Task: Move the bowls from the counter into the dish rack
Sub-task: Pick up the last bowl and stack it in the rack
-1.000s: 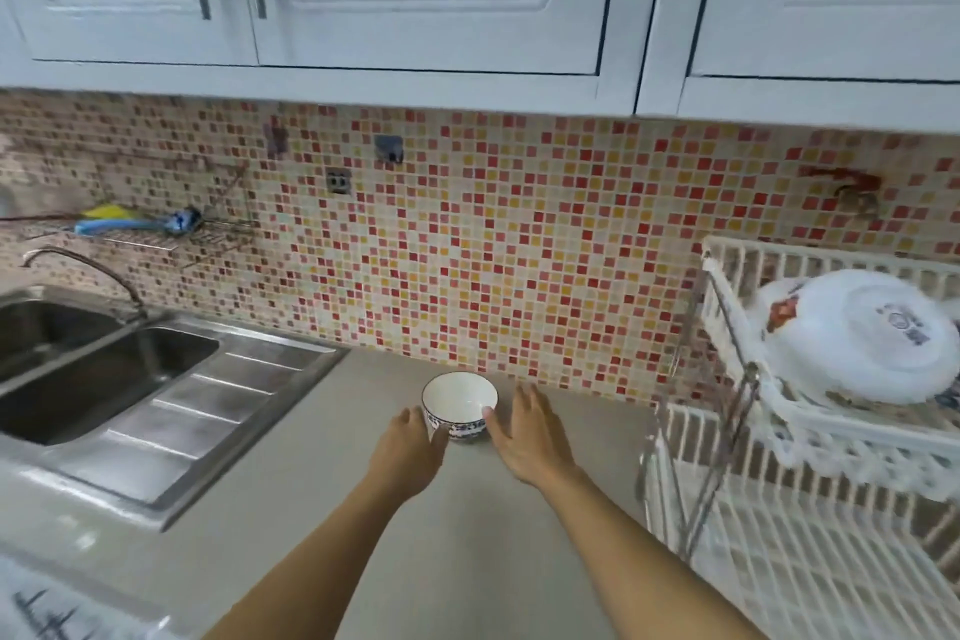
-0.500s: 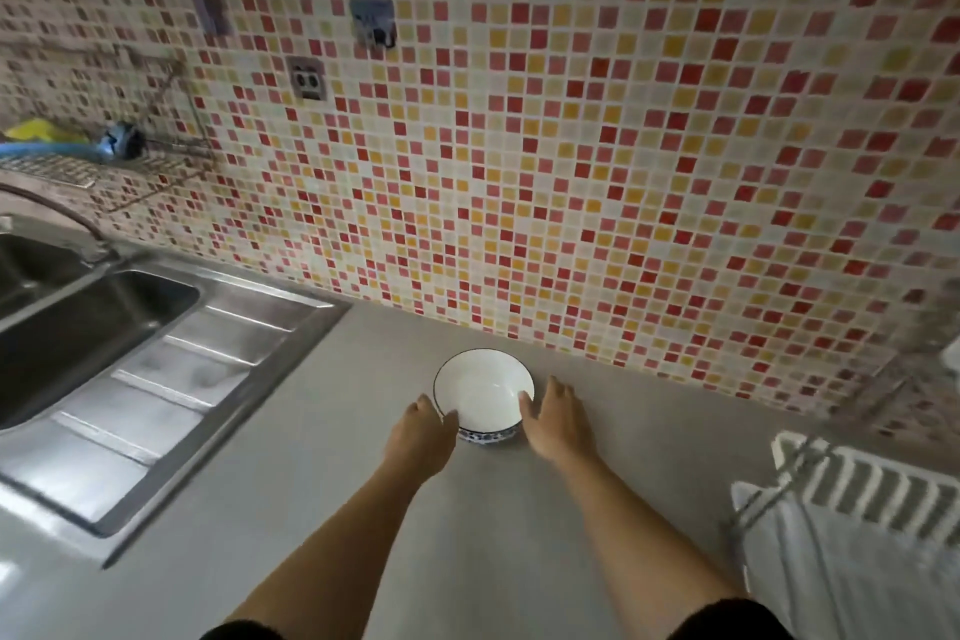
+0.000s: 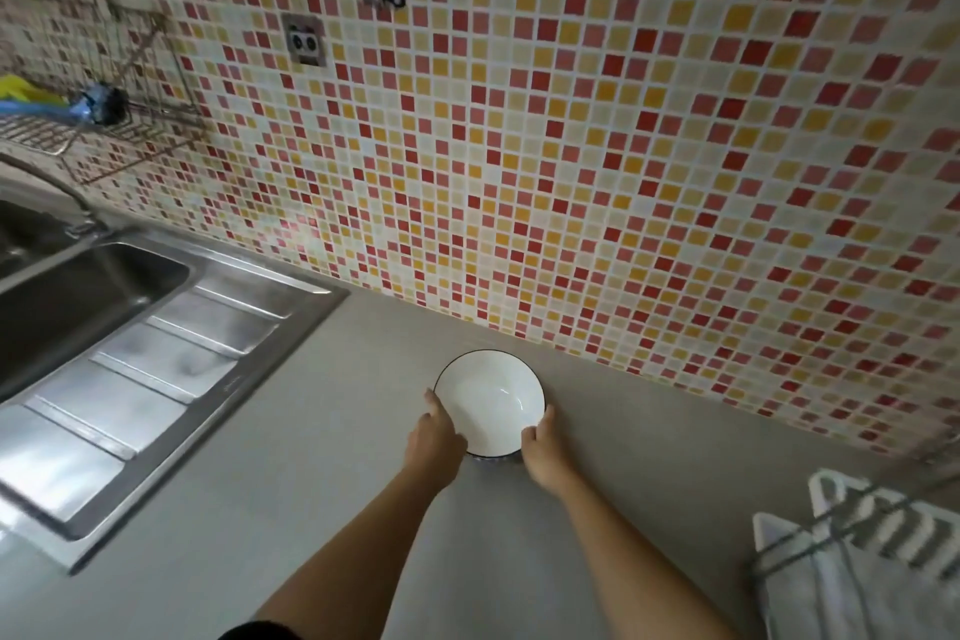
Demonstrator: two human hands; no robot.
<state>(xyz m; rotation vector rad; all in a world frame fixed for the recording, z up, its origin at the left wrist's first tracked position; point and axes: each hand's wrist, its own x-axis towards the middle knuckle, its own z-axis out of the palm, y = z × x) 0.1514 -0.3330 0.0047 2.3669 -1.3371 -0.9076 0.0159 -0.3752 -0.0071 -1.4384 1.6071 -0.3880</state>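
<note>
A white bowl (image 3: 488,400) with a dark rim and blue pattern near its base stands on the grey counter (image 3: 291,509), close to the tiled wall. My left hand (image 3: 435,437) clasps its left side and my right hand (image 3: 543,447) clasps its right side, fingers curled against the outer wall. Whether the bowl's base is off the counter I cannot tell. The white dish rack (image 3: 857,566) shows only as a corner at the lower right.
A steel sink with a ribbed drainboard (image 3: 150,379) fills the left. A wire wall shelf (image 3: 104,120) with blue and yellow items hangs above it. The mosaic tile wall (image 3: 571,146) rises right behind the bowl.
Both hands have closed in from beside the bowl onto its sides. The view has tilted down and closer, so the cabinets and upper rack with plates have left the frame.
</note>
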